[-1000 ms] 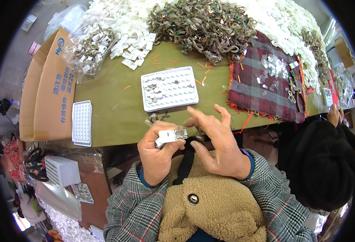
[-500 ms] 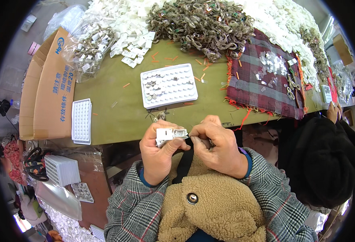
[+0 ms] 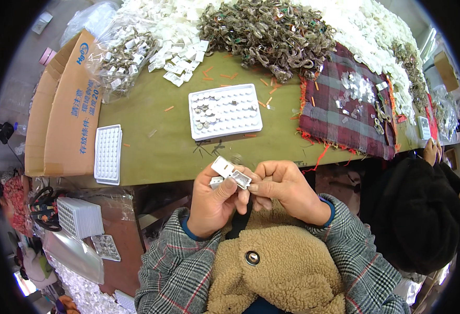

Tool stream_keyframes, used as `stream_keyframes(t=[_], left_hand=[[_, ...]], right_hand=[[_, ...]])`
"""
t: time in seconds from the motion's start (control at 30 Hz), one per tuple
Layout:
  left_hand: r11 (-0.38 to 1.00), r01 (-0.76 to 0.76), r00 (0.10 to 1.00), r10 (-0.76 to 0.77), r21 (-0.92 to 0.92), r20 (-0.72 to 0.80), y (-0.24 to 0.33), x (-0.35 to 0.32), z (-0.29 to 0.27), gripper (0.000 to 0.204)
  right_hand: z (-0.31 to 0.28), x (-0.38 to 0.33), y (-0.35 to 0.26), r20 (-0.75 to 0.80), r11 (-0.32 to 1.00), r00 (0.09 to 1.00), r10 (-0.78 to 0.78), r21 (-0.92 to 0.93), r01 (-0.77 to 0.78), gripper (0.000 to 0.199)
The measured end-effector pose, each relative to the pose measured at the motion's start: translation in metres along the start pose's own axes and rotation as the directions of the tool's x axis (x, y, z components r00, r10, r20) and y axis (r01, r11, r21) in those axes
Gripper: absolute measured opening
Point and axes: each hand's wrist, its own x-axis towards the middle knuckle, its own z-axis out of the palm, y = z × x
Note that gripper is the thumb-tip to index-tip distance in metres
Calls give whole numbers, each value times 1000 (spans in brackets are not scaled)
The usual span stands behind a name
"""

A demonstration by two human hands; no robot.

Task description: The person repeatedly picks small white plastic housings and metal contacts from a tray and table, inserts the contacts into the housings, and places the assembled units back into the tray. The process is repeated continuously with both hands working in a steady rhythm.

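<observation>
The left hand [image 3: 213,201] pinched a small white plastic case [image 3: 230,173], hinged open, thumb across its lower half; the right hand [image 3: 282,189] pressed curled fingertips against the case's right end. The case was flat and boxy, held above the lap just below the table [image 3: 151,146] edge, long axis running from upper left to lower right. On the matte green table lay a white dimpled tray [image 3: 224,111], a plaid cloth [image 3: 339,115] with frayed fringe, and a tangled grey heap [image 3: 271,31]
</observation>
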Motion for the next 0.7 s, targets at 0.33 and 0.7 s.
stream_keyframes(t=[0.33, 0.7], left_hand=[[998, 37, 985, -28, 56, -168, -6, -5, -4, 13], [998, 60, 990, -64, -32, -127, 31, 0, -29, 14]], right_hand=[[20, 4, -2, 107, 389, 754, -649, -805, 448, 17], [11, 54, -42, 79, 342, 822, -563, -884, 319, 11]])
